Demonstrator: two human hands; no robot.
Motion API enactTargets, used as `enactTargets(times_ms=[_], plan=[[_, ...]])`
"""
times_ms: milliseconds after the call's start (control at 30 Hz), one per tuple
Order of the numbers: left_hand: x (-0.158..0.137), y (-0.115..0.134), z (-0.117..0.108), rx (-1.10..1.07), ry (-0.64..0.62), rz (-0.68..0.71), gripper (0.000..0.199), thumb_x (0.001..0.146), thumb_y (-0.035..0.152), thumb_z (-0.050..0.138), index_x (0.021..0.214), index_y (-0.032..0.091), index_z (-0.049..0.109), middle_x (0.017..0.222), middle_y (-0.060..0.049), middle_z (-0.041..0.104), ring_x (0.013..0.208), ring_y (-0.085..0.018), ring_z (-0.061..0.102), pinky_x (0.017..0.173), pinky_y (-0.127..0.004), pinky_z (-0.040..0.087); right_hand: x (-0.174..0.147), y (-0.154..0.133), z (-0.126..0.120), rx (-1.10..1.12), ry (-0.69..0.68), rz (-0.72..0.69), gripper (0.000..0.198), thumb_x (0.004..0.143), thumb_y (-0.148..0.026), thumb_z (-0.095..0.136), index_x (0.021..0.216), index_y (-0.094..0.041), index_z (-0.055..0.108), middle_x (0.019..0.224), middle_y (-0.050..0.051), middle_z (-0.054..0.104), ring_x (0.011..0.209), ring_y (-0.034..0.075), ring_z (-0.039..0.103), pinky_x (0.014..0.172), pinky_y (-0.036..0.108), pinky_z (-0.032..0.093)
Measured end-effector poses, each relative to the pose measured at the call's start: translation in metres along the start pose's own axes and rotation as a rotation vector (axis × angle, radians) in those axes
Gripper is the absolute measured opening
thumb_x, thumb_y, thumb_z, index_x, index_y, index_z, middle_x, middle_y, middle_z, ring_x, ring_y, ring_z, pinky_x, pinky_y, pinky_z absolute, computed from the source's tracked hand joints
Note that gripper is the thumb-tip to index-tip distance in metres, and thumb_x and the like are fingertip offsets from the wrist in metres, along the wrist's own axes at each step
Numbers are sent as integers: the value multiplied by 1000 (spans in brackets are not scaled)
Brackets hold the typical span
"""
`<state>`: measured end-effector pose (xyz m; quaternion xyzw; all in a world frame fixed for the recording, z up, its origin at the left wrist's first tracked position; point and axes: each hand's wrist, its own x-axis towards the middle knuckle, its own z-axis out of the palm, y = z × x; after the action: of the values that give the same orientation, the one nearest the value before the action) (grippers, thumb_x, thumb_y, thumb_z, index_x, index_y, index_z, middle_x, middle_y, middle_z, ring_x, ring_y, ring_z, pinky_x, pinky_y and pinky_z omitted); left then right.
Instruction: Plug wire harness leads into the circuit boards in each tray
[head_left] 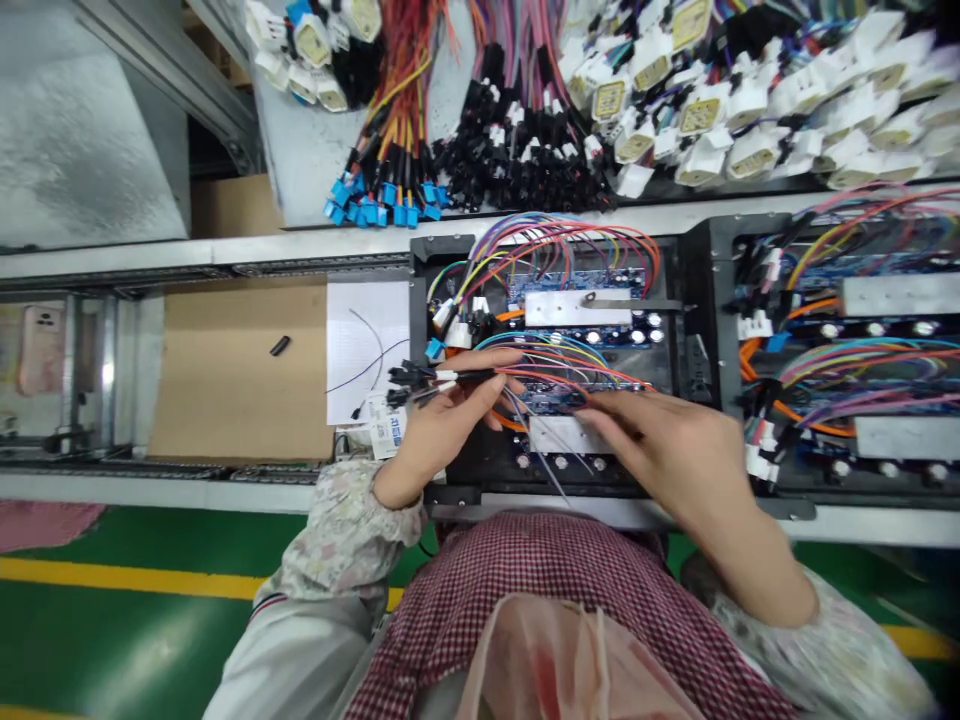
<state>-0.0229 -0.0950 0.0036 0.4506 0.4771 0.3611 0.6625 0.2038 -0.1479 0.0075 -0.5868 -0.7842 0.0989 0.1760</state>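
My left hand [442,430] is closed around a bundle of wires [480,376], and their black connectors [409,380] stick out on its left side. Thin grey and violet wires [551,470] hang loose below it. My right hand [667,440] is pinched over the lower blue circuit board [551,398], where a red wire [559,382] runs to its fingertips. The exact grip there is partly hidden. A metal plate [562,436] lies along this board. Above it, in the same black tray [671,375], sits a second circuit board [544,283] with many coloured wires.
Another black tray [724,300] with wired boards stands at the right. Behind are piles of blue-ended wires [390,205], black connectors [525,150] and white connectors [705,120]. At left lie cardboard [240,370], a small black piece [280,346] and white paper [360,310].
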Motion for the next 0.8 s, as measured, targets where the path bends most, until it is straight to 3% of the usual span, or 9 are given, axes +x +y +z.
enactTargets(times_ms=[100,267,500,667,800], plan=[[-1,0,1,-37,-21,-21,13,90,26,64,94,16,70,88,-4,74,70,-11,70,53,-15,55,-3,-11,-5,105,49,-32,17,92,-33,64,96,-17,71,81,4,75,69,16,69,66,28,48],[-3,-3,-1,-103,-83,-42,15,90,29,62,96,16,66,91,-6,74,75,-12,70,54,-16,56,0,-23,11,160,8,-135,16,97,-24,54,97,-17,68,80,1,72,67,13,68,60,26,44],[-5,-4,-1,-114,-131,-36,18,90,33,62,99,17,60,95,-6,71,82,-14,71,57,-17,57,-5,-8,-1,87,-11,-58,32,98,-38,51,74,-20,61,60,-2,62,48,11,57,47,27,34],[-3,-4,-1,-59,-84,-28,16,91,31,61,99,17,61,87,-2,67,81,-13,70,57,-17,59,-4,-9,9,144,86,-4,17,96,-28,55,98,-18,69,88,4,76,72,16,70,64,26,48],[0,-6,-1,-26,-42,9,18,91,33,62,99,17,62,86,-2,67,77,-13,70,52,-15,56,1,-12,27,93,51,11,19,96,-26,55,96,-17,72,84,5,75,72,18,70,65,28,48]])
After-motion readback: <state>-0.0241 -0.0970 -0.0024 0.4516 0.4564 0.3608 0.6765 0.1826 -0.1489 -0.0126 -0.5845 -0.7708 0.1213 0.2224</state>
